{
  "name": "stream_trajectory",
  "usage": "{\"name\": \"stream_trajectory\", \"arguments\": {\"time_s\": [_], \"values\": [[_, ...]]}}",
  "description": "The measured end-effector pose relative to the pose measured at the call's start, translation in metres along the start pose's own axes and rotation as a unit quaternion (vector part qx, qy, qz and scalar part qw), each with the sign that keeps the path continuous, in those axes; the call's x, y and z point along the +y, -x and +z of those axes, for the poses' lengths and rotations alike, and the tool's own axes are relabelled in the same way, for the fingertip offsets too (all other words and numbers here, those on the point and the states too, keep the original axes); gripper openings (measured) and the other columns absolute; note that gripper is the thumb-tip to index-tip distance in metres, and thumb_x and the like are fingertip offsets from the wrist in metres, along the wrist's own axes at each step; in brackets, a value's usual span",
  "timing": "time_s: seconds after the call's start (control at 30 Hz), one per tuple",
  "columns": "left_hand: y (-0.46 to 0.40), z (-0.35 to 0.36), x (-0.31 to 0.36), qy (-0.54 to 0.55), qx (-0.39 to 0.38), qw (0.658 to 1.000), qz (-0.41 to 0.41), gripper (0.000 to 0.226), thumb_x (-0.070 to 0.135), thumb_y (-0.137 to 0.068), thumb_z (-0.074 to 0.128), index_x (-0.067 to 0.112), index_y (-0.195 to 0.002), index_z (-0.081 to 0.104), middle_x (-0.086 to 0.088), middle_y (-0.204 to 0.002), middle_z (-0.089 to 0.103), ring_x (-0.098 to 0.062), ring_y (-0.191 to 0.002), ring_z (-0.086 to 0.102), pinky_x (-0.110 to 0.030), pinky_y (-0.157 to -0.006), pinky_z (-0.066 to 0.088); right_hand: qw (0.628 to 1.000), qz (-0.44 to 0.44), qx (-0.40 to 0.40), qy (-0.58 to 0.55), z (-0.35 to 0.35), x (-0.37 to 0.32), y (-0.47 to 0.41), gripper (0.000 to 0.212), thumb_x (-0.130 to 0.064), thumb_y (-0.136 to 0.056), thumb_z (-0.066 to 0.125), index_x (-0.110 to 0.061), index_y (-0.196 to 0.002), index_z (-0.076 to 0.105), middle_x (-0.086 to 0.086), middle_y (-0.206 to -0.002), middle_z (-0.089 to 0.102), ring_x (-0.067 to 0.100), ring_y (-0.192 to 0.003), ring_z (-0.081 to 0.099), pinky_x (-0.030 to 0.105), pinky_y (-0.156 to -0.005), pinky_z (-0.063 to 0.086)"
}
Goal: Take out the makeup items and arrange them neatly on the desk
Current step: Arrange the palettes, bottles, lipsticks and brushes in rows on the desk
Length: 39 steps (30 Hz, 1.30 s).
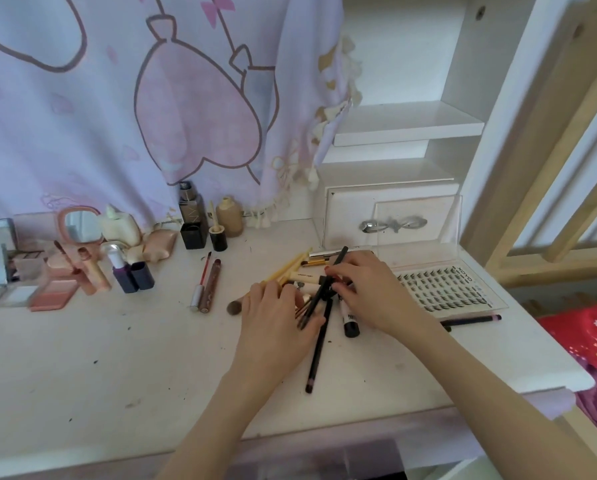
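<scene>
Both hands are working over a jumbled pile of brushes and pencils (304, 271) lying mid-right on the white surface (117, 358): the right hand (366, 289) is pinching a black pencil (324, 289) in a narrow grip, the left hand (276, 323) is curling over the pile's near side, what it is holding I cannot tell. A lash tray (442, 289) is sitting just right of the pile, and bottles (200, 216) and lipsticks (131, 268) are standing along the back left by the curtain (117, 98).

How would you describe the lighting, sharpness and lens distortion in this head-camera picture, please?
Head view: soft, even daylight with faint shadows; wide-angle bending curves the pale wooden bed rails; overall softness blurs the two hands and the small print on the clear false-lash tray.
</scene>
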<state>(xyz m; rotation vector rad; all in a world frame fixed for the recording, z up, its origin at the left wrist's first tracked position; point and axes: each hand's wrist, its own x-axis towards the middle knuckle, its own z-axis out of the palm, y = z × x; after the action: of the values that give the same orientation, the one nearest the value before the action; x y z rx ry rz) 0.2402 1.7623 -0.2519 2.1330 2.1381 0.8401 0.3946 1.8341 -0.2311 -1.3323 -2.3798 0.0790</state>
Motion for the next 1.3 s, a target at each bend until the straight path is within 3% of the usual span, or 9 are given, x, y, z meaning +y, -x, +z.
{"name": "stream_trajectory", "arguments": {"time_s": [0.17,0.3,0.47,0.6,0.77,0.9,1.03,1.17,1.3], "values": [[0.0,0.004,-0.002,0.003,0.029,1.0,0.011,0.026,0.043,-0.088,0.051,0.019,-0.095,0.057,0.003,-0.099,0.05,-0.016,-0.098,0.037,-0.025,-0.082,0.029,1.0,-0.012,-0.011,0.01,0.006,-0.002,0.004,0.032,-0.027,-0.093,0.053,-0.022,-0.124,0.058,0.002,-0.116,0.052,0.02,-0.117,0.038,0.034,-0.096,0.035],[-0.004,-0.002,-0.001,0.055,0.059,0.997,0.003,0.021,0.032,-0.089,0.054,0.012,-0.094,0.06,0.003,-0.09,0.049,-0.012,-0.087,0.035,-0.022,-0.072,0.025,0.999,-0.03,0.023,0.012,0.002,-0.004,0.001,0.033,-0.028,-0.089,0.059,-0.023,-0.122,0.061,0.004,-0.112,0.053,0.023,-0.105,0.044,0.028,-0.091,0.028],[-0.012,-0.021,-0.002,0.121,0.071,0.99,0.005,0.01,0.023,-0.092,0.052,0.014,-0.091,0.054,0.006,-0.085,0.048,-0.012,-0.082,0.042,-0.021,-0.066,0.029,0.995,-0.065,0.072,0.02,-0.011,-0.015,-0.004,0.028,-0.03,-0.084,0.065,-0.019,-0.109,0.068,0.005,-0.115,0.057,0.028,-0.108,0.049,0.036,-0.086,0.03],[-0.016,-0.038,-0.003,0.027,0.095,0.994,0.052,0.014,0.022,-0.093,0.047,0.013,-0.094,0.059,0.0,-0.085,0.057,-0.018,-0.076,0.05,-0.029,-0.068,0.038,0.988,-0.107,0.099,0.043,-0.023,-0.027,-0.009,0.019,-0.024,-0.088,0.057,-0.009,-0.094,0.066,0.006,-0.098,0.064,0.028,-0.094,0.059,0.037,-0.086,0.038],[-0.03,-0.045,-0.003,-0.009,0.026,0.997,0.075,0.03,0.031,-0.099,0.03,0.019,-0.11,0.054,0.001,-0.092,0.054,-0.016,-0.08,0.05,-0.026,-0.069,0.038,0.99,-0.115,0.057,0.052,-0.032,-0.026,-0.005,0.024,-0.022,-0.096,0.046,-0.011,-0.107,0.064,0.006,-0.093,0.062,0.026,-0.086,0.057,0.029,-0.076,0.028],[-0.026,-0.042,0.0,0.035,0.001,0.991,0.126,0.03,0.03,-0.098,0.033,0.018,-0.112,0.057,-0.001,-0.085,0.056,-0.019,-0.074,0.053,-0.03,-0.068,0.042,0.987,-0.123,0.095,0.051,-0.036,-0.017,0.009,0.021,-0.017,-0.089,0.053,-0.01,-0.098,0.07,0.006,-0.078,0.062,0.026,-0.07,0.058,0.03,-0.067,0.031],[-0.022,-0.036,0.005,0.067,-0.01,0.985,0.156,0.027,0.031,-0.098,0.037,0.021,-0.109,0.06,0.006,-0.084,0.059,-0.016,-0.073,0.055,-0.027,-0.067,0.041,0.981,-0.137,0.132,0.031,-0.037,-0.01,0.025,0.029,-0.022,-0.091,0.046,-0.01,-0.096,0.072,0.005,-0.082,0.065,0.025,-0.069,0.06,0.032,-0.066,0.038],[-0.017,-0.032,0.01,0.073,-0.026,0.981,0.18,0.022,0.033,-0.096,0.04,0.024,-0.1,0.061,0.016,-0.065,0.048,-0.001,-0.055,0.045,-0.02,-0.056,0.036,0.976,-0.147,0.158,0.03,-0.039,-0.003,0.039,0.027,-0.02,-0.089,0.047,-0.011,-0.094,0.072,0.004,-0.084,0.066,0.021,-0.073,0.058,0.028,-0.066,0.029],[-0.015,-0.034,0.02,0.124,-0.063,0.976,0.167,0.029,0.04,-0.092,0.041,0.029,-0.109,0.062,0.013,-0.077,0.064,-0.001,-0.06,0.053,-0.019,-0.059,0.043,0.974,-0.144,0.172,0.027,-0.045,0.007,0.05,0.029,-0.021,-0.09,0.045,-0.011,-0.096,0.072,0.004,-0.076,0.062,0.014,-0.074,0.044,0.026,-0.066,0.026]]}}
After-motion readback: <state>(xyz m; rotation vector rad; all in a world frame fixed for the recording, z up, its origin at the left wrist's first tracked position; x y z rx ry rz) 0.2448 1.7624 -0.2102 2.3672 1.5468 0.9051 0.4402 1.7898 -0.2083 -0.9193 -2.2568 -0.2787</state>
